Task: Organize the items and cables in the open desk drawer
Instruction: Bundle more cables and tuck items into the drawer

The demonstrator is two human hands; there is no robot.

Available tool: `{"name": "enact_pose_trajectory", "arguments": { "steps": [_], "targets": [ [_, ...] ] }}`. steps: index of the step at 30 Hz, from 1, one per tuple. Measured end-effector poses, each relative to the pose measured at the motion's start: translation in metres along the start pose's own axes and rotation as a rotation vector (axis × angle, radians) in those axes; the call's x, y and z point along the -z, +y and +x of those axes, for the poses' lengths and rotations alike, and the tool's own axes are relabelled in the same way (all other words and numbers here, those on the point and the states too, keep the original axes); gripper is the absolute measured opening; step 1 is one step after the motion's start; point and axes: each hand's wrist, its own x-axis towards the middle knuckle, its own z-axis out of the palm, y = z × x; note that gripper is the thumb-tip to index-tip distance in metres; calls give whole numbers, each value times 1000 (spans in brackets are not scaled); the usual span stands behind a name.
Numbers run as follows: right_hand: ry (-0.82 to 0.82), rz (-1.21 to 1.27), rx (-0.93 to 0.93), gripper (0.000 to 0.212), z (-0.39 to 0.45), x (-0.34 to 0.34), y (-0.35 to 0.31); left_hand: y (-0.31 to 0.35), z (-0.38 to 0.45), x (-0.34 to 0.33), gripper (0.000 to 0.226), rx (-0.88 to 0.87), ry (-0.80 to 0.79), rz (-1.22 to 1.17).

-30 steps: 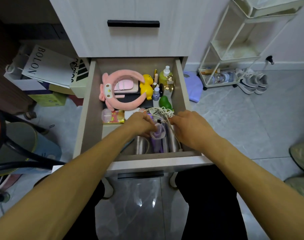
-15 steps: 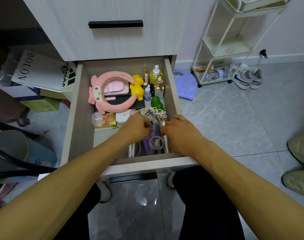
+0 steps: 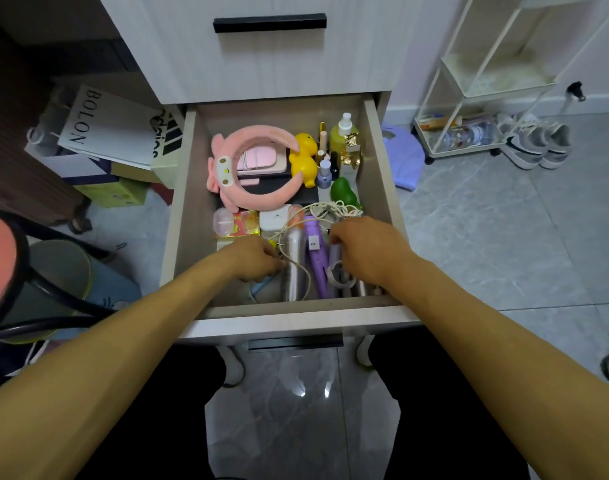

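The open drawer (image 3: 185, 216) holds a pink plush headband (image 3: 261, 199), a yellow duck (image 3: 305, 161), small bottles (image 3: 344, 136), a green avocado toy (image 3: 343, 192) and a tangle of white cable (image 3: 331, 209). At the front lie a purple device (image 3: 315, 251) and a silvery tube (image 3: 292, 268). My left hand (image 3: 254, 258) is closed on the white cable near the front left. Beside the purple device, my right hand (image 3: 369, 251) has its fingers curled down among the items at the front right; what it grips is hidden.
A closed drawer with a black handle (image 3: 270, 22) sits above. Paper bags and boxes (image 3: 105, 133) stand left, a chair (image 3: 5, 271) at far left. A white rolling cart (image 3: 476, 98), sneakers (image 3: 538, 143) and a purple cloth (image 3: 403, 154) are to the right.
My hands moved apart: the left shifted to the front left pulling a cable strand, the right slid toward the front right. The purple device between them is now uncovered.
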Motion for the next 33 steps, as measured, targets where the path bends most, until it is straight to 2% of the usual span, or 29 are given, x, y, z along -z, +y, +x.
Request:
{"name": "enact_pose_trajectory", "arguments": {
  "steps": [2, 5, 8, 12, 17, 19, 22, 26, 33],
  "targets": [
    [20, 74, -8, 25, 10, -1, 0, -4, 1, 6, 15, -11, -40, -37],
    [18, 97, 53, 27, 23, -5, -6, -14, 5, 11, 21, -19, 43, 115],
    [-61, 71, 192, 37, 38, -12, -22, -23, 7, 8, 19, 21, 98, 187],
    [-140, -156, 453, 40, 63, -27, -40, -36, 10, 2, 29, 24, 135, 82],
    [-260, -409, 559, 49, 72, -37, -44, -45, 19, -1, 25, 4, 86, 44],
    [-273, -432, 558, 49, 67, -35, -41, -45, 22, -3, 23, -21, 71, 74],
    [-256, -336, 471, 51, 59, -33, -33, -44, 28, -1, 22, -29, 62, 121],
    [-196, -289, 430, 42, 56, -37, -32, -41, 37, -1, 17, -12, 132, 84],
    [-152, -319, 352, 44, 50, -28, -24, -39, 44, 0, 41, -89, 226, 130]
  ]
}}
